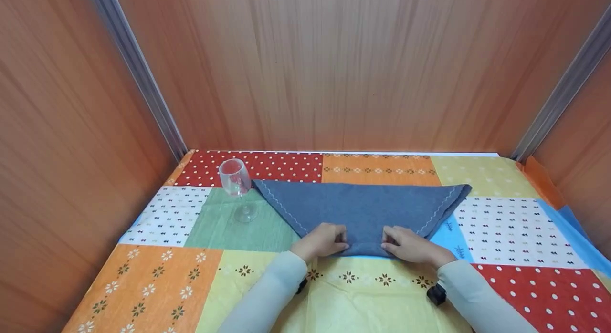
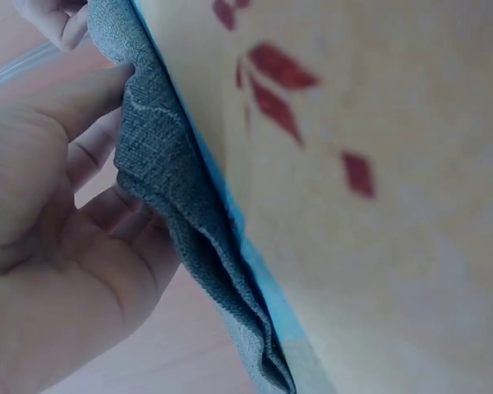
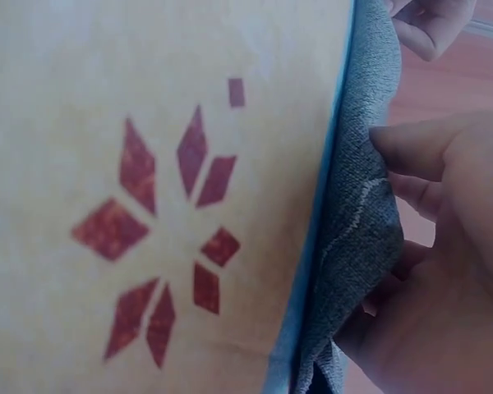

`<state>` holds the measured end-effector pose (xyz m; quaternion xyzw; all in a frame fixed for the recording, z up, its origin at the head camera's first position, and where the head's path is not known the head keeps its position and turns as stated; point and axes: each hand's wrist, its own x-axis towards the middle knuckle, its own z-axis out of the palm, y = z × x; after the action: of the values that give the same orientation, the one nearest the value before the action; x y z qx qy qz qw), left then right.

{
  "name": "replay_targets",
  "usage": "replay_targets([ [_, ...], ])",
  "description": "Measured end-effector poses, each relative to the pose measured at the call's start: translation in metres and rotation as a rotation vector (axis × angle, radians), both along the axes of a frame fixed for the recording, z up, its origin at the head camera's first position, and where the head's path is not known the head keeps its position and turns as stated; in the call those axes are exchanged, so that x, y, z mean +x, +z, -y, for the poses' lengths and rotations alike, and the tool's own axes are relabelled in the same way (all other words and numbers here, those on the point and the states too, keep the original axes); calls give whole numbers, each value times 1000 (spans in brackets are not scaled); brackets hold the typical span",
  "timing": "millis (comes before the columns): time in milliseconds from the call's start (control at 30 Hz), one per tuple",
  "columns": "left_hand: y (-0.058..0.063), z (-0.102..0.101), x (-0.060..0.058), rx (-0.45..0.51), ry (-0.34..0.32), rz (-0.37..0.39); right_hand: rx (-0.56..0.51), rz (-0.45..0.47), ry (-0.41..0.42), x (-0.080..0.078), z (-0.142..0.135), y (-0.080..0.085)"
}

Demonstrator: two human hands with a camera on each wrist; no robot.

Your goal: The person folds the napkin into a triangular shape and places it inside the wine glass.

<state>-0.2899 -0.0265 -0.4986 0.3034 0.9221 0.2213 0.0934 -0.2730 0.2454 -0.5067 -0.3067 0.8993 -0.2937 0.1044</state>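
A dark grey cloth napkin (image 1: 363,204) lies folded on the patterned tablecloth, its long straight edge at the back and its sides narrowing towards me. Pale zigzag stitching runs along both slanted sides. At the left of its near edge, my left hand (image 1: 324,240) pinches the fabric between thumb and curled fingers. My right hand (image 1: 410,245) pinches the same edge farther right. Both wrist views show the thumbs on the thick, layered napkin edge (image 2: 160,148), with the fingers bent behind it; some fingertips are hidden by the cloth.
A clear stemmed wine glass (image 1: 234,178) stands upright near the napkin's far left corner. The patchwork tablecloth (image 1: 157,275) covers the table. Wood-grain panels (image 1: 334,70) enclose the back and both sides, with metal posts (image 1: 143,80) at the corners.
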Motion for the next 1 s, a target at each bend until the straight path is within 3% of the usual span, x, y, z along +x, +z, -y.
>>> replay_targets([
  [533,3,5,13,-33,-35,13,-28,60,46,10,-2,0],
  [733,6,11,12,-53,-172,-127,-29,58,47,10,-2,0],
  [833,5,15,11,-3,-259,-200,-28,67,38,11,-2,2],
  [1000,3,18,10,100,-351,-239,-32,72,28,11,-1,2],
])
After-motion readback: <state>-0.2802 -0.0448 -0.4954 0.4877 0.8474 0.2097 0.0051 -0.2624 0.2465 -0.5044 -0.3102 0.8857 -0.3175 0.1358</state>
